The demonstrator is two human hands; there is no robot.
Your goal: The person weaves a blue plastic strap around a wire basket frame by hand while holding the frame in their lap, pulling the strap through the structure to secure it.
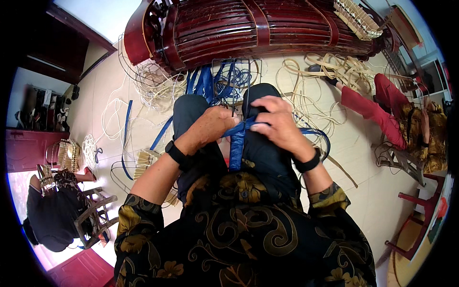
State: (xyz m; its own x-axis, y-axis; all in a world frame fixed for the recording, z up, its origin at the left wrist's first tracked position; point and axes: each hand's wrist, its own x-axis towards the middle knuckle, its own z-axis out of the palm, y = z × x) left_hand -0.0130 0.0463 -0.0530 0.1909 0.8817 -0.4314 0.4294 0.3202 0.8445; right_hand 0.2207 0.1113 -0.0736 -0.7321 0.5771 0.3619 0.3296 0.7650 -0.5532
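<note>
A thin dark wire frame stands between my knees, with flat blue strips wound about its near part. My left hand is closed, thumb and fingers pressed together on the blue strip at the frame's left side. Opposite it, my right hand pinches the same strip between thumb and a finger, its other fingers raised and bent. One blue length hangs toward my lap. Another blue end loops out past my right wrist.
A dark red slatted wooden bench spans the far side, a woven basket on its right end. Tangled cream strips litter the floor, with more coils at right. Seated people are at left and right.
</note>
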